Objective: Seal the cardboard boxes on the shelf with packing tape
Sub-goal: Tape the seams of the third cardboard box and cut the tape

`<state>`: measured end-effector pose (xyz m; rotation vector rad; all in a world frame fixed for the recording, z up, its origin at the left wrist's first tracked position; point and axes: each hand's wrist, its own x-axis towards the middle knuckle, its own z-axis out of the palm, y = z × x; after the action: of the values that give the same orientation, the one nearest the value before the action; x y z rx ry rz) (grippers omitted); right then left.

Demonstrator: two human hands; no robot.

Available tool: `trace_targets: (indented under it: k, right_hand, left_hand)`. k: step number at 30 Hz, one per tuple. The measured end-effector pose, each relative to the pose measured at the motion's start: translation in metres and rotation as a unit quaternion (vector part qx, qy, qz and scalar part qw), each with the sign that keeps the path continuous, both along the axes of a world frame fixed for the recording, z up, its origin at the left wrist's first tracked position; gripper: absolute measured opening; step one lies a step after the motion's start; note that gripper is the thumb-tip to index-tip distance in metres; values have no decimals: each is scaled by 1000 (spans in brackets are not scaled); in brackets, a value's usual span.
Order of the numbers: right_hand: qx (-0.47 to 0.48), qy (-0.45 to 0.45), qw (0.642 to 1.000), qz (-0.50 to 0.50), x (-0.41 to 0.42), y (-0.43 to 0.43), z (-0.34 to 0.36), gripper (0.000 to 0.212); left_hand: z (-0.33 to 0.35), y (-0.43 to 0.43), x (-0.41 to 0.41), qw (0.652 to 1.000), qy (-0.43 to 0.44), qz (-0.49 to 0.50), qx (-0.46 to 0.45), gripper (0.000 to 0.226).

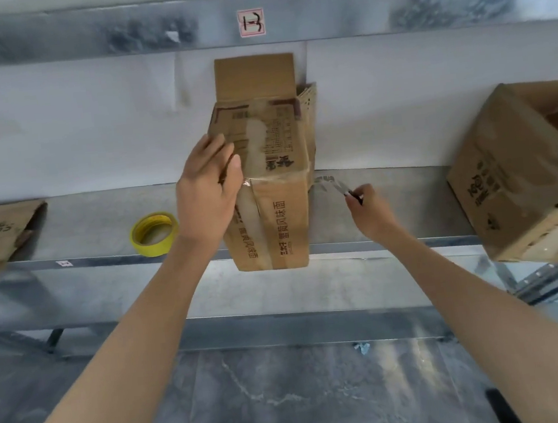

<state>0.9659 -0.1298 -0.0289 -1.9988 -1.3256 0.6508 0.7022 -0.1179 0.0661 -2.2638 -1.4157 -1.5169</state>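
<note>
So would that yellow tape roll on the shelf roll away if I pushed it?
Probably not: the round yellow roll of tape lies flat on the grey metal shelf, so it would likely slide. It is a hollow ring, so probably light.

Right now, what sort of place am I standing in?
Likely a storeroom or warehouse packing spot: metal shelving, worn cardboard boxes (your left hand grips the middle box, an open box sits at right), a tape roll on the shelf, and your right hand pinching what looks like a clear tape strip.

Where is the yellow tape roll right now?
In the head view, the yellow tape roll lies on the shelf, left of the left hand and the middle box.
</note>
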Motion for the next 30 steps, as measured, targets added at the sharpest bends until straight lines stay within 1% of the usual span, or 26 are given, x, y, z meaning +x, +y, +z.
trace_targets:
  k: [3, 6, 9, 11, 15, 18, 21, 22, 23, 25, 27, 30]
  right_hand:
    - [-56, -57, 997, 6, 10, 6, -28, 23]
    - [-90, -118, 989, 21, 7, 11, -45, 28]
    - [-84, -189, 978, 28, -3, 14, -53, 33]
    - [-71, -194, 978, 27, -13, 15, -54, 33]
    - [-61, -161, 985, 29, -36, 17, -52, 33]
    - [-59, -166, 984, 32, -44, 16, -49, 31]
    - [-68, -182, 980, 32, -42, 12, -43, 35]
    - [-63, -172, 983, 26, -41, 11, -38, 38]
    - [-44, -144, 989, 14, -40, 9, -29, 38]
    - [40, -67, 997, -18, -43, 7, -3, 35]
    - [136, -23, 990, -20, -51, 5, 31, 32]
    - [238, 36, 971, 3, -71, -3, 88, 34]
  left_hand:
    - [-1, 0, 3, 1000, 8, 22, 10, 39]
    - [-1, -1, 6, 999, 19, 38, 11, 40]
    - [0, -1, 8, 999, 19, 44, 10, 39]
    - [0, -1, 9, 999, 15, 47, 11, 39]
    - [2, -3, 9, 999, 16, 48, 8, 39]
    - [1, -2, 7, 999, 21, 39, 5, 40]
    - [0, 0, 6, 999, 15, 32, 1, 41]
    - [0, 1, 6, 999, 14, 30, -1, 42]
    - [-1, 1, 5, 1000, 13, 28, -4, 43]
    - [0, 0, 4, 1000, 10, 20, -18, 45]
    - [3, -1, 3, 999, 1, 9, -53, 49]
    - [9, -4, 0, 993, -12, -1, -115, 57]
